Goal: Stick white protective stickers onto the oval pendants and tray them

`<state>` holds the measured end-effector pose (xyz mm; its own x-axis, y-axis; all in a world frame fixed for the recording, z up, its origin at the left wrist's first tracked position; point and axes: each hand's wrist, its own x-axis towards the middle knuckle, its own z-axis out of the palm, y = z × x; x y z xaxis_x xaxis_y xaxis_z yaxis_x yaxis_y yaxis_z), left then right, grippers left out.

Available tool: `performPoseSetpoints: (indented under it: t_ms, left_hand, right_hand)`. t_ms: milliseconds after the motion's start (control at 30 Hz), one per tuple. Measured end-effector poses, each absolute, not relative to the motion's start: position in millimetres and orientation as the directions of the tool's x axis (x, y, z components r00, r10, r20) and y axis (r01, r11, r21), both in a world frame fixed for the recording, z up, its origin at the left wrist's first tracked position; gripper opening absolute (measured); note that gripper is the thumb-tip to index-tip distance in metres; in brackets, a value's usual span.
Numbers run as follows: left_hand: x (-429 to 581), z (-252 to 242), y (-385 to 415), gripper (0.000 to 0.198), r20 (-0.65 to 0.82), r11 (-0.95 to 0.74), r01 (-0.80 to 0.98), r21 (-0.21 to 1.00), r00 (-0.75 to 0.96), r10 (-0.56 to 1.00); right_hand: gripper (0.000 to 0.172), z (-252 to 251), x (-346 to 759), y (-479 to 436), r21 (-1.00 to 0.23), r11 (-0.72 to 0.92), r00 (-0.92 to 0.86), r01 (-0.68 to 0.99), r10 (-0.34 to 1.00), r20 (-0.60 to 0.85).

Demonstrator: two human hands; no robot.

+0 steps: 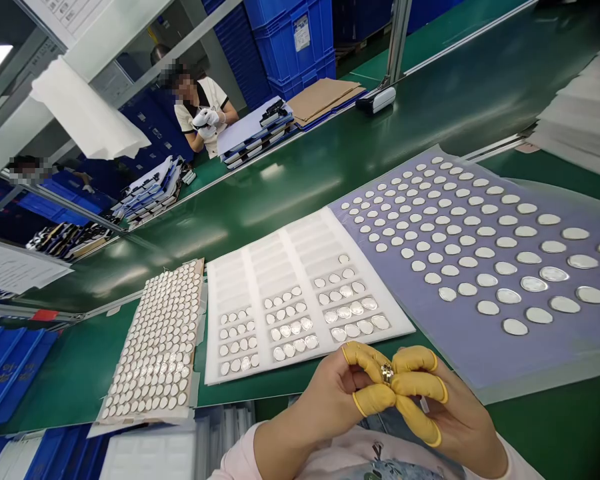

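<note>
My left hand (337, 390) and my right hand (445, 393) meet near the front edge of the bench, with yellow finger cots on the fingers. Between their fingertips they pinch a small shiny metal piece (387, 373), mostly covered by the fingers, so its exact kind is unclear. Just beyond the hands lies a white foam tray (260, 260) with three columns of slots. Round white-faced discs (350, 312) with silvery rims stand in rows in its nearer slots. To the right, many similar discs (487, 280) lie spaced out on a purple sheet (460, 353).
At left, a board (199, 273) is densely covered with white discs. A green conveyor (300, 180) runs behind the bench. Across it, a person (205, 113) in white gloves works beside stacked folders (253, 133). Blue crates (290, 40) stand behind; white sheets (585, 113) are piled at right.
</note>
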<state>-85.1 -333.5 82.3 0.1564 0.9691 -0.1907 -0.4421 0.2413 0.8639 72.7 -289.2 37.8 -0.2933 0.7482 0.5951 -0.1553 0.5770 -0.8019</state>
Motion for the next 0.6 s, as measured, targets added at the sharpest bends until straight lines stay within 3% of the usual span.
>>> performPoseSetpoints:
  t_ms: [167,267,333,500,600]
  left_hand:
    - [-90.0,71.9,-334.7,0.053,-0.197,0.238,-0.389,0.890,0.142,0.970]
    - [-95.4,66.4,-337.5,0.048,-0.099,0.131,-0.289,0.948,0.123,0.987]
    - [-99.1,66.0,-339.7,0.042,-0.003,0.022,-0.165,0.986,0.114,0.993]
    - [-105.5,74.6,-339.4,0.031,0.232,-0.271,0.245,0.931,0.176,0.957]
    - [-106.4,76.4,-337.3,0.036,0.309,-0.380,0.379,0.844,0.235,0.922]
  right_hand:
    - [0.029,33.2,76.7,-290.8,-0.766,0.620,-0.349,-0.169,0.689,0.635]
    - [0.022,28.3,76.8,-288.9,-0.816,0.553,-0.311,-0.172,0.755,0.577]
    - [0.011,26.6,76.0,-285.5,-0.881,0.446,-0.329,-0.155,0.818,0.472]
    - [0.056,38.2,70.8,-278.6,-0.994,0.046,-0.585,-0.096,0.806,0.094]
    - [0.061,46.4,67.0,-278.8,-0.991,-0.115,-0.637,-0.072,0.769,-0.043]
